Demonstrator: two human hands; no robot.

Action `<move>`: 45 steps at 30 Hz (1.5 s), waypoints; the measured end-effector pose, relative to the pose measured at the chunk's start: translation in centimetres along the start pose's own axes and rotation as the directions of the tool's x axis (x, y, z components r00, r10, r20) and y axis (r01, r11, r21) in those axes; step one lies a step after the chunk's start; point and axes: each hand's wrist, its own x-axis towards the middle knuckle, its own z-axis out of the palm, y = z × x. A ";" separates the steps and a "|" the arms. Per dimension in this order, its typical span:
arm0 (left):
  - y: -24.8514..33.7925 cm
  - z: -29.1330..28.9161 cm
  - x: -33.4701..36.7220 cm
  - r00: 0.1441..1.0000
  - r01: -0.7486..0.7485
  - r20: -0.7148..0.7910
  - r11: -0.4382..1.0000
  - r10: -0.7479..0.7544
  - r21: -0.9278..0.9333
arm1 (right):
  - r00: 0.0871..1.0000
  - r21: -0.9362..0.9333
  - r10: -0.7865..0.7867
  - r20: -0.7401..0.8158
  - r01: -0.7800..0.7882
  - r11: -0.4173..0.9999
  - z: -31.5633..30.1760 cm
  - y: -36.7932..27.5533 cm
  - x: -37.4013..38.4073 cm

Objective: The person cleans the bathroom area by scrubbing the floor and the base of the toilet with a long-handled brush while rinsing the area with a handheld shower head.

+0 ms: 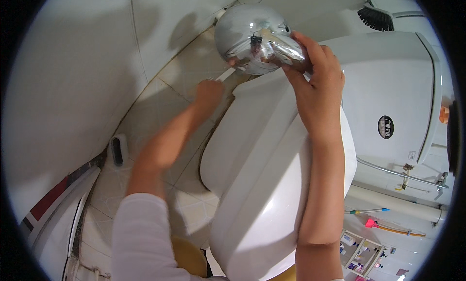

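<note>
A shiny chrome container [250, 28], round with a narrower rounded part on its right, is at the top centre beside the wall. My right hand [318, 84] is closed around that narrower part, thumb below and fingers on top. Just below the container, my left hand [209, 94] is in a fist on a narrow white strip [226, 74]. The strip reaches up to the container's lower edge; its kind cannot be made out. Under my right forearm lies the closed white lid of the toilet [272, 193].
The toilet's white tank [388, 87] stands at the right, with a black-bristled brush [376, 19] above it. A water hose [383, 169], a pink plunger-like tool [372, 223] and a shelf rack [361, 252] with bottles are lower right. On the tiled floor lies a small white slotted object [117, 151].
</note>
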 end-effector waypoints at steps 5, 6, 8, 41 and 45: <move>1.7 0.1 1.7 0.998 -0.029 0.055 1.000 0.029 -0.001 | 0.999 0.048 0.019 0.039 -0.021 0.999 -0.1 -0.3 0.1; 2.4 -0.4 1.2 0.981 0.175 0.100 0.978 -0.164 -0.109 | 0.999 0.035 0.024 0.034 -0.025 0.999 -0.3 0.2 0.0; 2.3 -2.4 -1.8 0.943 0.257 0.234 0.964 -0.236 -0.063 | 1.000 0.007 -0.020 -0.011 0.020 1.000 -0.3 0.9 -0.3; -8.5 -4.8 -4.5 0.969 0.034 0.246 0.991 0.000 -0.132 | 0.990 0.079 -0.116 -0.084 0.123 0.989 -0.1 0.2 0.2; -6.5 -4.3 -3.1 0.956 0.195 0.252 0.967 -0.151 -0.162 | 0.993 0.093 -0.107 -0.053 0.112 0.989 0.3 0.1 0.2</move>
